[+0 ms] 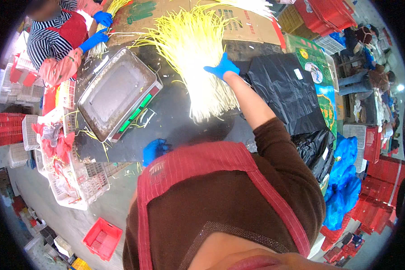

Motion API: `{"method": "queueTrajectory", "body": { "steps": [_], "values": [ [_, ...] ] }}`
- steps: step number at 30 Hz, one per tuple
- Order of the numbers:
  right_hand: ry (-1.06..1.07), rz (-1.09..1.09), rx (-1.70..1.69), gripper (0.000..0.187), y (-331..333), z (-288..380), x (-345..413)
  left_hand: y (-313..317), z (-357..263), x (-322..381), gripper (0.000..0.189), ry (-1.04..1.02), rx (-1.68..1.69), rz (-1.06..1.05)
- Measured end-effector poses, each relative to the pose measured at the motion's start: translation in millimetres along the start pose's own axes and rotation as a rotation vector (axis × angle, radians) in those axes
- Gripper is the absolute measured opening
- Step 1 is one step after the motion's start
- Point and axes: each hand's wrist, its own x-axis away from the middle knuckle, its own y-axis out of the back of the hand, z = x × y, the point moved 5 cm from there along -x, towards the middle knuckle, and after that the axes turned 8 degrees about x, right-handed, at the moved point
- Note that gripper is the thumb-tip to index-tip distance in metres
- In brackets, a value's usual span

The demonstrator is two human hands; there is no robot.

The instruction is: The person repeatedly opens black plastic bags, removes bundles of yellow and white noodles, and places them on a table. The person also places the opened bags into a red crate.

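Note:
A big pile of yellow-tipped, white-stalked vegetable shoots, which look like blanched chives point(202, 57), lies on the dark work table in front of me. My right hand point(223, 67), in a blue glove, rests on the right side of the pile, thumb and fingers spread. At the table's near edge, just by my red apron, is my gloved left hand point(155, 151); its fingers are partly hidden, and I cannot tell whether it holds anything. Left of the pile stands a weighing scale point(118, 91) with a worn metal tray and a green display strip.
Across the table at upper left, a co-worker in blue gloves holds a bunch of shoots point(99, 47). Black plastic bags point(283, 87) lie at right, flattened cardboard point(249, 27) at the far side. White crates point(71, 189) and a red basket point(103, 238) are at lower left.

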Motion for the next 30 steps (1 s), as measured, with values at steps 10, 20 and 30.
{"method": "queueTrajectory", "body": {
  "steps": [10, 20, 30],
  "values": [
    [-0.041, -0.373, -0.209, 0.082, 39, -219, -2, 1, 3, 2, 0.028, -0.022, -0.023, -0.004],
    [0.038, -0.262, -0.256, 0.105, 66, -85, -2, -1, -1, 0, 0.028, 0.046, 0.093, -0.016],
    [0.037, 0.341, -0.560, 0.074, -2, -9, -11, -3, -3, 1, 0.033, 0.079, 0.089, 0.040]
  ]
}}
